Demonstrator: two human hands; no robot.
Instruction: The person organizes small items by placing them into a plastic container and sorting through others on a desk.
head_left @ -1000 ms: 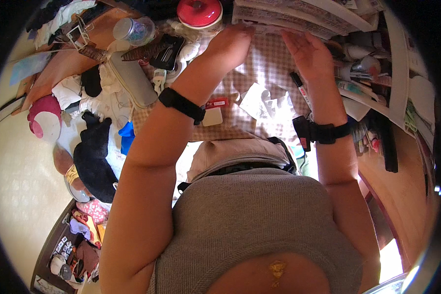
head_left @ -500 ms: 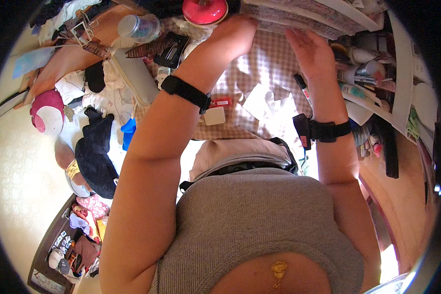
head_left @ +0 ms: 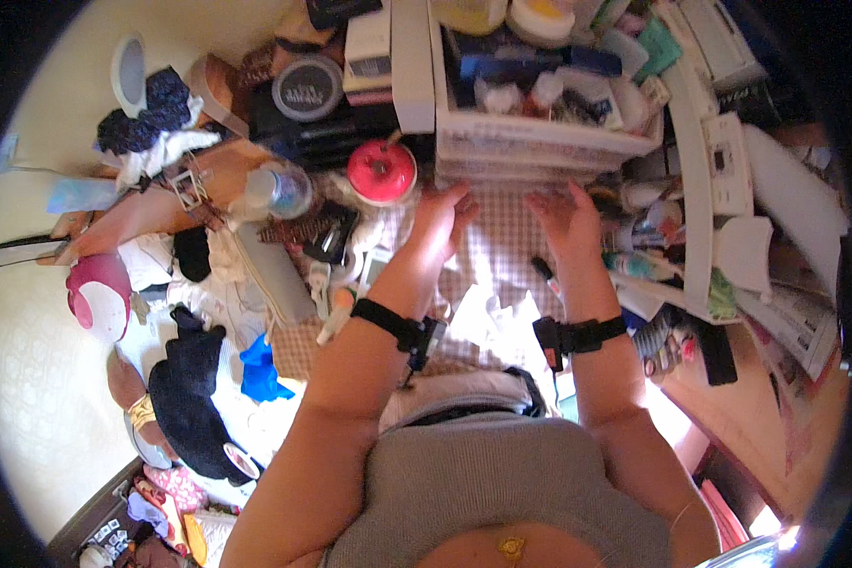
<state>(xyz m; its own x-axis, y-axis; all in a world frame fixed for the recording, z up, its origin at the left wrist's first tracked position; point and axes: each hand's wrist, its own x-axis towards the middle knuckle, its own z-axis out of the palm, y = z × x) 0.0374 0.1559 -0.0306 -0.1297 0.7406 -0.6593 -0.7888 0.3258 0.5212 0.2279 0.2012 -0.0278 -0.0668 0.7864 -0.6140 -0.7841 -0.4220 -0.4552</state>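
Note:
Both hands hover at the front of a white drawer organizer (head_left: 540,135), over a brown-and-white checkered cloth (head_left: 502,218). My left hand (head_left: 439,220) is near the organizer's left front corner, fingers loosely bent and apart, with nothing seen in it. By the right part of the front is my right hand (head_left: 568,220), its fingers spread and nothing visible between them. Whether the fingertips touch the drawer fronts is unclear. A red apple-shaped container (head_left: 381,173) sits just beyond my left hand. A marker pen (head_left: 545,273) lies beside my right wrist.
Small bottles and boxes fill the organizer's open top. A round dark-lidded jar (head_left: 308,88) and a clear jar (head_left: 284,191) stand at left, near a grey case (head_left: 273,275). White paper (head_left: 492,317) lies in bright light before me. Shelves with tubes (head_left: 639,265) line the right.
The view has tilted up, so the organizer's top and the items behind it now show. My hands appear lower in the picture and stay near the drawer fronts; the left hand's fingers have come into sight.

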